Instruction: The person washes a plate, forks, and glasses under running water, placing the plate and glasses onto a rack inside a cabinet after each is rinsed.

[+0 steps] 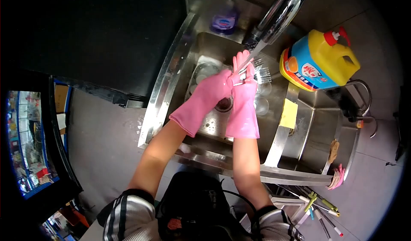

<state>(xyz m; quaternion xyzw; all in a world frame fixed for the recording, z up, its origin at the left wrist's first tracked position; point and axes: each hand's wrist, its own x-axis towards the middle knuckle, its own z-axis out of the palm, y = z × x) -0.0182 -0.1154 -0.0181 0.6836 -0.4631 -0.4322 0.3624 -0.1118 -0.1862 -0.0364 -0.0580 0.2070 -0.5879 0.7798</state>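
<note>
Pink rubber gloves cover both of my hands over the left sink basin. My right hand (pixel 247 76) is closed around a few metal forks (pixel 263 74), their tines pointing to the right. My left hand (pixel 223 83) presses against the right one, with its fingers closed at the handle end of the forks. A stream of water (pixel 253 54) falls from the faucet (pixel 280 16) onto the gloves. Beneath my hands, clear glass-like dishes (pixel 206 71) and round clear pieces (pixel 261 105) lie in the basin, partly hidden by the gloves.
Behind the basin stands a purple soap bottle (pixel 224 21). A large yellow detergent jug (pixel 319 61) with a red pump rests at the right. On the divider (pixel 278 146) lies a yellow sponge (pixel 289 113). A pink glove (pixel 337 176) hangs over the right basin's front corner.
</note>
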